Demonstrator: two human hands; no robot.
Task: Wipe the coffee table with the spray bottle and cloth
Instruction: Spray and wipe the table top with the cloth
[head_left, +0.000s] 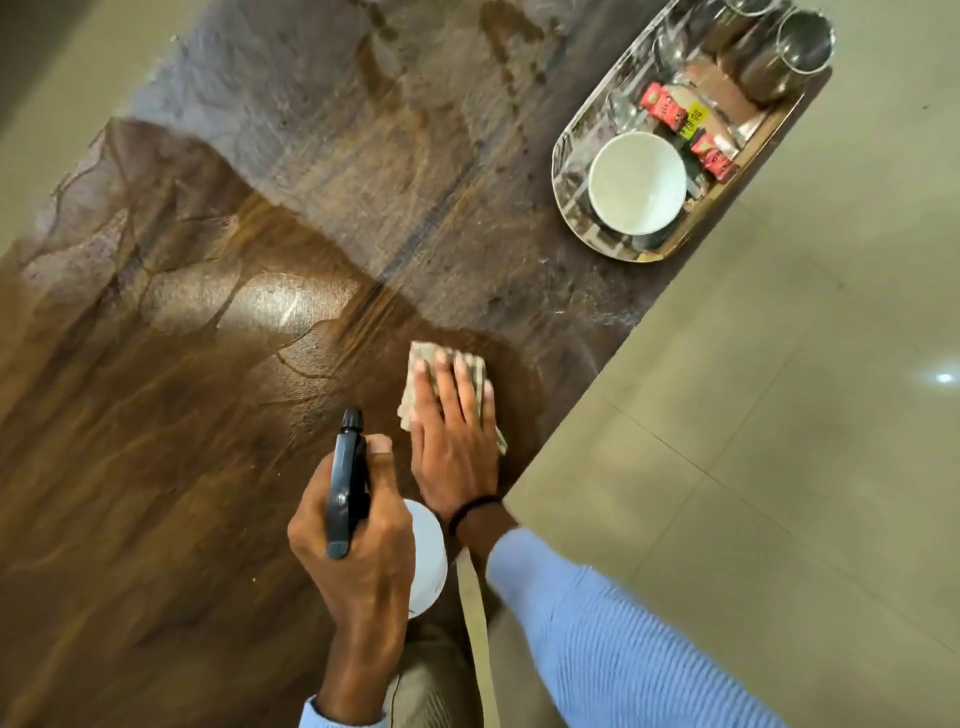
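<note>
- The right hand (457, 452) lies flat on the folded cloth (423, 358), fingers straight and spread. It presses rather than grips, which likely keeps the whole pad against the wood for wiping.
- The cloth sits on the coffee table (208, 415) at about 5 o'clock from the picture's middle, close to the table's right edge.
- The left hand (358, 551) has its fingers wrapped round the neck of the spray bottle (345, 478), thumb up beside the black head. The nozzle points to 12 o'clock, and the bottle is at 7 o'clock from the cloth, probably kept ready for the next squirt.
- A tray (558, 156) sits at 2 o'clock in the far corner, holding a white bowl (636, 182), red sachets (670, 109) and steel cups (800, 47), well apart from the cloth.
</note>
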